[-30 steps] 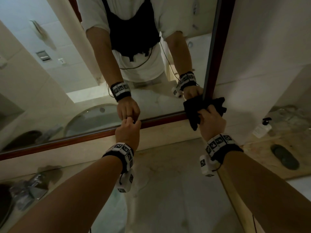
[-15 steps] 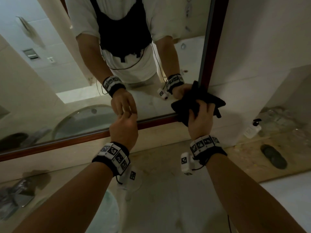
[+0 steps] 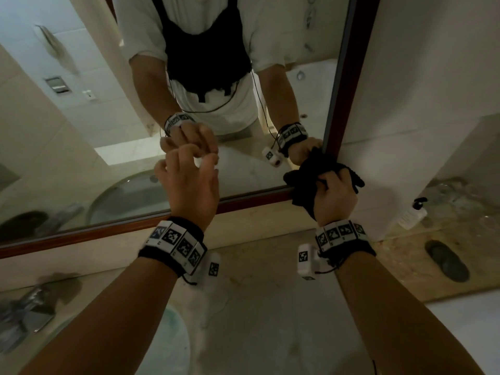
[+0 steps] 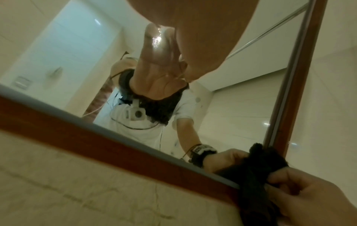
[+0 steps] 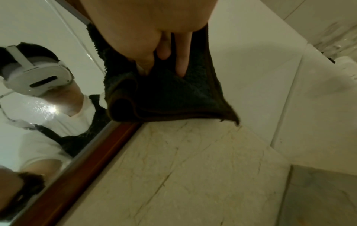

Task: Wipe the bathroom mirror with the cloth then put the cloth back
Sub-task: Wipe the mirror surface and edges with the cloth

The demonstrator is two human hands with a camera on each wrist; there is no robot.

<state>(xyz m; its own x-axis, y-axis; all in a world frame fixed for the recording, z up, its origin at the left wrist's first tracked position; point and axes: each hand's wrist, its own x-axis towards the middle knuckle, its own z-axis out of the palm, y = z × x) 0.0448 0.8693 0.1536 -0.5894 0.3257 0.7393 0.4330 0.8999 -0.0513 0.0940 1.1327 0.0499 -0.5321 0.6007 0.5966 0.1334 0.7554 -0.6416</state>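
Note:
The mirror [image 3: 108, 125] has a red-brown wooden frame [image 3: 108, 231]. My right hand [image 3: 335, 196] grips a bunched dark cloth [image 3: 303, 182] and holds it against the mirror's lower right corner, over the frame. The right wrist view shows the cloth [image 5: 164, 94] hanging folded below my curled fingers [image 5: 181, 61]. My left hand [image 3: 189, 177] is raised in front of the glass, left of the cloth, fingers spread and bent, tips at the glass, holding nothing. In the left wrist view the cloth [image 4: 257, 172] sits in the corner of the frame.
A pale marble counter [image 3: 257, 307] runs below the mirror, with a sink basin [image 3: 167, 347] and a faucet [image 3: 27, 307] at lower left. A white pump bottle [image 3: 414, 215] and a dark oval object [image 3: 446, 261] sit on the ledge at right. A white wall [image 3: 433, 77] borders the mirror.
My left hand has risen from the bottom frame onto the glass and its fingers have spread. The right hand has stayed at the lower right corner with the cloth.

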